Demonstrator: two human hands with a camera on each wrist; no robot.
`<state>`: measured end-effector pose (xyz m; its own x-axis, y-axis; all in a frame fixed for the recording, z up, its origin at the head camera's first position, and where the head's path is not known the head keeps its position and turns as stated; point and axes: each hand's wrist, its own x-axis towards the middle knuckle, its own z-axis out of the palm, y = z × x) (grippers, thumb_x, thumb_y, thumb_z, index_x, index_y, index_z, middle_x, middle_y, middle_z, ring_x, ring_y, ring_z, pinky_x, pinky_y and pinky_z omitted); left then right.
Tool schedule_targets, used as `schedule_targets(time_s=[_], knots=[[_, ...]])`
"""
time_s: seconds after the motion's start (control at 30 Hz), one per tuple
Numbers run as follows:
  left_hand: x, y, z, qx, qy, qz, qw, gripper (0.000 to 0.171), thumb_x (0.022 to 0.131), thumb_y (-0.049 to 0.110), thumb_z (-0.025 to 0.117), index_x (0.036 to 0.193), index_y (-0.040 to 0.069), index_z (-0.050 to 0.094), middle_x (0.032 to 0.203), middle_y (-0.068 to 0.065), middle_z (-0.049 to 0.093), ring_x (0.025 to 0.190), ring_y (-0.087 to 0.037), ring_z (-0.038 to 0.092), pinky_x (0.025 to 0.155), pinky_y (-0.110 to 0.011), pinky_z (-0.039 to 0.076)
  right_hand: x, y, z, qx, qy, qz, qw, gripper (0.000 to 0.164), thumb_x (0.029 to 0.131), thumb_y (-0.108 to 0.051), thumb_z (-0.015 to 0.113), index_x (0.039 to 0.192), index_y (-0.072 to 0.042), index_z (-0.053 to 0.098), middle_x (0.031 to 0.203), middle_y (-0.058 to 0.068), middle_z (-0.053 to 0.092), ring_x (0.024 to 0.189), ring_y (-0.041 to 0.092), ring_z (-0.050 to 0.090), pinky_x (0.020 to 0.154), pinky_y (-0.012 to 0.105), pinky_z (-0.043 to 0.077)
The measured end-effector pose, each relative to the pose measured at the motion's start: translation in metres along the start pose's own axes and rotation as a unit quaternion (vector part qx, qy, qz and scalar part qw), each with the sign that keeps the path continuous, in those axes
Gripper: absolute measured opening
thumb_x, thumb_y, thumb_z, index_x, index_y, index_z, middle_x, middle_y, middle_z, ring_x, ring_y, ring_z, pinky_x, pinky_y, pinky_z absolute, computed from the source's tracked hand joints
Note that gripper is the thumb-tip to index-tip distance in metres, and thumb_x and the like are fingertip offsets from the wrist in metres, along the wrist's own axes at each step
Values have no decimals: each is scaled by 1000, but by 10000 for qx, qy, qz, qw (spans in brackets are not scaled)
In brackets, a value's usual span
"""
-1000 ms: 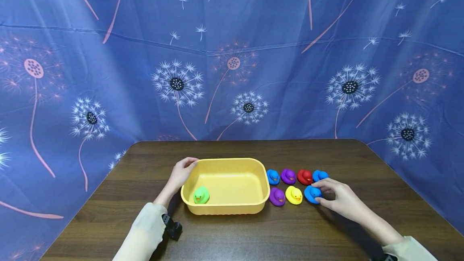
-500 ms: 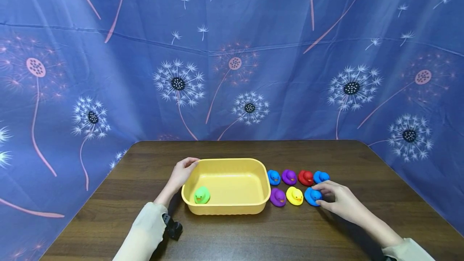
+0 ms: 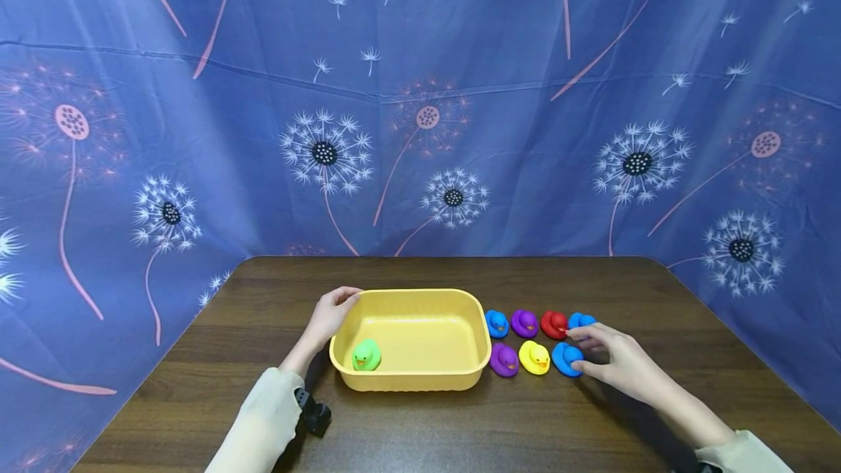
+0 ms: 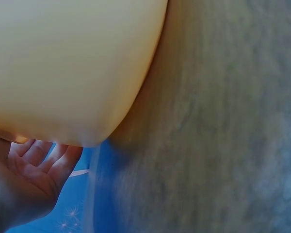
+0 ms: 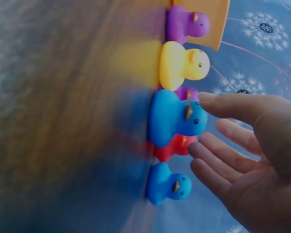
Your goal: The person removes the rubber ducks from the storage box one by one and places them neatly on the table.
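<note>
My left hand (image 3: 327, 316) holds the back left corner of a yellow plastic basin (image 3: 420, 381); in the left wrist view its fingers reach behind the outer wall. A green rubber duck (image 3: 366, 355) sits inside, at the front left. On the right, my right hand (image 3: 624, 362) hovers around the front blue rubber duck (image 3: 566, 360). The right wrist view shows thumb and fingers spread, the thumb tip close by the head of this blue duck (image 5: 166, 119), which rests on the table.
More rubber ducks stand in two rows right of the basin: purple (image 3: 504, 360) and yellow (image 3: 534, 358) in front; blue (image 3: 497, 325), purple (image 3: 524, 324), red (image 3: 554, 325) and blue (image 3: 581, 320) behind. A patterned blue cloth (image 3: 525, 130) hangs past the wooden table (image 3: 420, 433).
My right hand's index finger has shifted slightly off the front blue duck, so the gap to the thumb is wider. The left hand and the basin stay in place.
</note>
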<state>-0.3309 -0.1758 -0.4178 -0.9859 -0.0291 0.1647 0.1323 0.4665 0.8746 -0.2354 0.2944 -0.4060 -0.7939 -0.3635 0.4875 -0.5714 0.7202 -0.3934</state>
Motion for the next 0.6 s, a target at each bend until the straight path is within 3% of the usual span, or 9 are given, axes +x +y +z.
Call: schedule_targets(time_s=[0.2,0.47,0.6], knots=[[-1,0,0,-73,-6,-26,10000,26,96,19,52,113,3,64,103,-13,66,93,-23,61,74,-26,46,8,-8,0,-278,105,-45,9995,43,69,-13,81,109,-7,65,104,3,65,88,22,65,74,29,53],[-1,1,-1,-29,-31,-8,10000,27,96,19,51,114,4,64,105,-13,66,95,-23,61,75,-28,47,28,-26,8,-285,377,-473,9978,39,70,-11,81,106,-12,66,100,-4,65,90,6,61,76,18,50],[-1,1,-2,-2,-46,7,10000,27,96,19,51,114,4,64,104,-13,66,94,-23,61,74,-27,47,38,-35,14,-172,408,-715,9965,40,68,-9,82,106,-14,66,100,-4,66,88,7,60,75,20,49]])
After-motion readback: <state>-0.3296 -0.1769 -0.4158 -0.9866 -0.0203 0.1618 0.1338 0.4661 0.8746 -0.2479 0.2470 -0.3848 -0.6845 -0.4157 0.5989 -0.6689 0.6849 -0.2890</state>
